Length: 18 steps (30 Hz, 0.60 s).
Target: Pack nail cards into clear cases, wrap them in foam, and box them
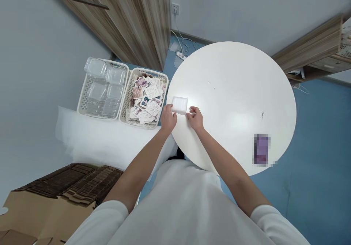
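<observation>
A small, shallow clear plastic box [180, 105], whitish inside, lies near the left edge of the round white table [233, 73]. My left hand [168, 119] grips its left side, the fingertips at the upper left corner and the thumb by the lower edge. On the other side, my right hand [195, 118] is beside the box's right edge. Its fingers are bent and the thumb is apart from them, with nothing visible between. Whether its fingertips touch the box is hard to tell.
Left of the table stand a basket of printed cards [149, 123] and a basket of clear plastic boxes [82, 102]. White sheeting [109, 137] lies in front of them, above flattened cardboard [55, 208]. A pixelated purple object [261, 149] lies at the table's right.
</observation>
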Each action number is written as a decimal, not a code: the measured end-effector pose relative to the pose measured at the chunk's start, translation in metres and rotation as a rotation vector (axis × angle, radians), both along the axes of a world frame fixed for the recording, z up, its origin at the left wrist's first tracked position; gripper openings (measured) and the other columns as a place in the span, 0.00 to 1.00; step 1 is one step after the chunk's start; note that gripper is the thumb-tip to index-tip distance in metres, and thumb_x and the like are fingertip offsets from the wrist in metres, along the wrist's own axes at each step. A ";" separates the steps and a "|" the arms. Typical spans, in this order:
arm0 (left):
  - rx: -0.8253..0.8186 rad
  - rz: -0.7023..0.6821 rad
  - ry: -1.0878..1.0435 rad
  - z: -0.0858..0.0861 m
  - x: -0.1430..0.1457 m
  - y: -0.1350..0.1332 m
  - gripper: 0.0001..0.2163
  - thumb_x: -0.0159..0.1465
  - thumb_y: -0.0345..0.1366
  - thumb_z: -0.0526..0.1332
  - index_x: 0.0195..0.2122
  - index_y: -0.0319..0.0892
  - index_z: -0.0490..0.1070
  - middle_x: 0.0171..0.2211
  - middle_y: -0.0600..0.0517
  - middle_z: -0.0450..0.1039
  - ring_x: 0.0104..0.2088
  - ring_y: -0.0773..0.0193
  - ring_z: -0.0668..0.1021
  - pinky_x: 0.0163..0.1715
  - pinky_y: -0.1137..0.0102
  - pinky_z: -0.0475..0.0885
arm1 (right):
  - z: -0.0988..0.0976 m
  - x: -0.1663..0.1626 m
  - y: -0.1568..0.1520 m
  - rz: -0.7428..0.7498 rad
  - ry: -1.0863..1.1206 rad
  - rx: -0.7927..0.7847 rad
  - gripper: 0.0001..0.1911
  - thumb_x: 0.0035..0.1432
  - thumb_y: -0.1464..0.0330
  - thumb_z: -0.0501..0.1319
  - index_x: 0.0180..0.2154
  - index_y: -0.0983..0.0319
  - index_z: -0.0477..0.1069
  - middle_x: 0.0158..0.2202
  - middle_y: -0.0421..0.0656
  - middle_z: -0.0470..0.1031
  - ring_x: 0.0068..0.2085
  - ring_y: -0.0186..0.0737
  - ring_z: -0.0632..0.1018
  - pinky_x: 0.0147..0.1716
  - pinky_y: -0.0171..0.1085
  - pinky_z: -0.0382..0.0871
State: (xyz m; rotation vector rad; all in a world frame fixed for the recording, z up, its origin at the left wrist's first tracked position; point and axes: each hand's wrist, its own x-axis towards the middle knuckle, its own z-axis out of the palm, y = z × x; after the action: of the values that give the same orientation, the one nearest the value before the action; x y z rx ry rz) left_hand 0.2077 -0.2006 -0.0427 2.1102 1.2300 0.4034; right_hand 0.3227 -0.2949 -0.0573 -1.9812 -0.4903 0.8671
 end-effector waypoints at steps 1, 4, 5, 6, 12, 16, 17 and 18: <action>-0.003 0.013 -0.020 0.000 -0.001 -0.003 0.18 0.55 0.27 0.55 0.47 0.42 0.58 0.48 0.45 0.61 0.49 0.54 0.67 0.44 0.61 0.67 | 0.001 0.000 -0.006 -0.001 0.007 0.003 0.20 0.49 0.64 0.56 0.46 0.57 0.59 0.41 0.41 0.65 0.28 0.30 0.70 0.35 0.37 0.68; -0.008 0.055 -0.108 0.001 -0.008 -0.016 0.19 0.54 0.29 0.56 0.48 0.42 0.57 0.51 0.43 0.58 0.54 0.54 0.62 0.49 0.59 0.64 | 0.005 -0.003 -0.030 0.003 0.033 0.001 0.21 0.49 0.64 0.55 0.47 0.56 0.58 0.41 0.40 0.64 0.27 0.29 0.69 0.33 0.36 0.67; -0.019 0.078 -0.150 0.001 -0.011 -0.023 0.19 0.54 0.29 0.56 0.48 0.42 0.57 0.52 0.43 0.57 0.54 0.54 0.61 0.49 0.59 0.64 | 0.006 -0.005 -0.041 0.003 0.038 -0.004 0.22 0.50 0.64 0.55 0.48 0.56 0.57 0.40 0.40 0.64 0.26 0.29 0.69 0.32 0.36 0.67; -0.038 0.105 -0.195 0.002 -0.014 -0.032 0.19 0.55 0.30 0.56 0.48 0.42 0.57 0.52 0.43 0.57 0.54 0.55 0.62 0.49 0.60 0.64 | 0.008 -0.008 -0.053 -0.004 0.036 -0.010 0.22 0.50 0.64 0.55 0.49 0.56 0.56 0.40 0.40 0.64 0.26 0.29 0.68 0.32 0.36 0.67; -0.258 0.143 -0.319 0.009 -0.033 -0.107 0.12 0.56 0.34 0.56 0.42 0.43 0.62 0.42 0.48 0.66 0.42 0.62 0.72 0.38 0.65 0.72 | 0.021 -0.023 -0.140 0.012 0.056 -0.046 0.23 0.50 0.65 0.54 0.50 0.57 0.55 0.40 0.41 0.65 0.25 0.29 0.67 0.32 0.37 0.67; -0.360 0.102 -0.225 0.022 -0.048 -0.159 0.07 0.57 0.37 0.54 0.36 0.43 0.66 0.33 0.50 0.71 0.32 0.65 0.75 0.31 0.68 0.73 | 0.023 -0.026 -0.177 0.095 0.059 -0.031 0.22 0.51 0.64 0.53 0.49 0.59 0.56 0.40 0.42 0.66 0.25 0.30 0.68 0.31 0.37 0.67; -0.362 0.118 -0.189 0.026 -0.054 -0.171 0.07 0.57 0.38 0.53 0.35 0.44 0.67 0.31 0.51 0.72 0.31 0.65 0.75 0.30 0.68 0.73 | 0.023 -0.026 -0.180 0.133 0.061 -0.023 0.21 0.51 0.64 0.53 0.49 0.59 0.57 0.40 0.43 0.66 0.25 0.30 0.68 0.31 0.37 0.67; -0.358 0.143 -0.152 0.029 -0.061 -0.183 0.07 0.57 0.38 0.53 0.34 0.44 0.67 0.31 0.52 0.72 0.30 0.65 0.75 0.30 0.68 0.73 | 0.022 -0.027 -0.181 0.183 0.063 -0.015 0.21 0.51 0.64 0.53 0.49 0.59 0.57 0.40 0.43 0.67 0.25 0.31 0.68 0.31 0.37 0.68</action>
State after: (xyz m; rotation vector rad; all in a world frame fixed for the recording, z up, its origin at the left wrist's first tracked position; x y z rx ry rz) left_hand 0.1467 -0.3836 -0.0136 1.6666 1.2630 0.3682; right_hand 0.2959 -0.4762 -0.0356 -1.9376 -0.6375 1.0461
